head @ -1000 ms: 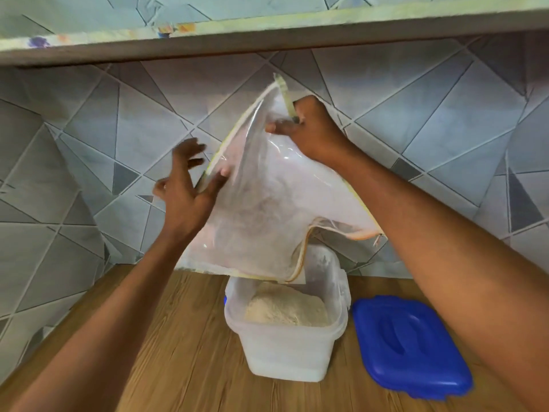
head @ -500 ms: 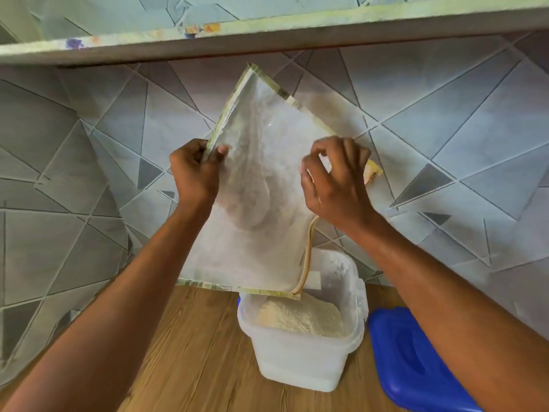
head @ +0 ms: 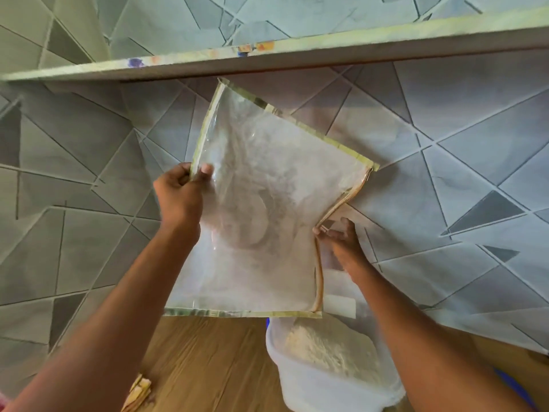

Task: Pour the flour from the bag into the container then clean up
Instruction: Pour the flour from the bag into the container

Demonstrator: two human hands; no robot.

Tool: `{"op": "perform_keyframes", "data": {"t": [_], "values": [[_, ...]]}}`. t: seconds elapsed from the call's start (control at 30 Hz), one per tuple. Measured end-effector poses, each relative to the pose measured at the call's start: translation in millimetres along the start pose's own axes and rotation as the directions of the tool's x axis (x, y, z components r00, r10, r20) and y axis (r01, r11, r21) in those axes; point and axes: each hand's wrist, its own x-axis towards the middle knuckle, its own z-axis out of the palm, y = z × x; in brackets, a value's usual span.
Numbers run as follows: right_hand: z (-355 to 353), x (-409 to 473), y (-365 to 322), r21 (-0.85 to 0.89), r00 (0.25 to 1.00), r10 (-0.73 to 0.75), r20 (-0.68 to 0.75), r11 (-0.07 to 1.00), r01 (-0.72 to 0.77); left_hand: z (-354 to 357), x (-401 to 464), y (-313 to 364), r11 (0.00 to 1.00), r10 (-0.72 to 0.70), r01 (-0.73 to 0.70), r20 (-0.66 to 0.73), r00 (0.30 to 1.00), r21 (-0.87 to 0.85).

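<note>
1. Nearest the camera, on the wooden bench, a small crumpled yellowish scrap lies at the lower left, too blurred to identify
2. Just beyond it to the right, the white plastic container stands on the bench with a mound of flour heaped inside; a sliver of the blue lid shows past the right forearm, beside the container
3. Above the container, the clear plastic bag with its yellow-green border hangs nearly flat, its lower right corner just over the container's rim; only a dusty film of flour clings inside
4. The left hand pinches the bag's left edge, thumb in front and fingers curled behind
5. The right hand sits at the bag's open zip edge on the right, fingers bent against it; a full grip cannot be told
6. Compared with half a second ago, the right hand has dropped from the bag's upper face to the zip opening, and the bag hangs flatter
7. In my judgement the pour is essentially done, and what remains is a last shake, closing the container and tidying up
8. Farthest back are the grey triangle-patterned wall tiles and a shelf overhead
</note>
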Motion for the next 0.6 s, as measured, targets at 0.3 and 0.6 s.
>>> {"op": "perform_keyframes", "data": {"t": [0.3, 0.6], "values": [[84.2, 32.0, -0.5, 0.037, 0.966, -0.051, 0.252, 0.998, 0.043, -91.7, 47.9, -35.3, 0.985, -0.168, 0.158, -0.195, 0.966, -0.065], [190.2, 75.9, 0.7, -0.298, 0.907, -0.23, 0.353, 0.891, 0.342, -208.5, 72.7, -143.9, 0.916, -0.389, 0.394, -0.412, 0.824, -0.077]]}}
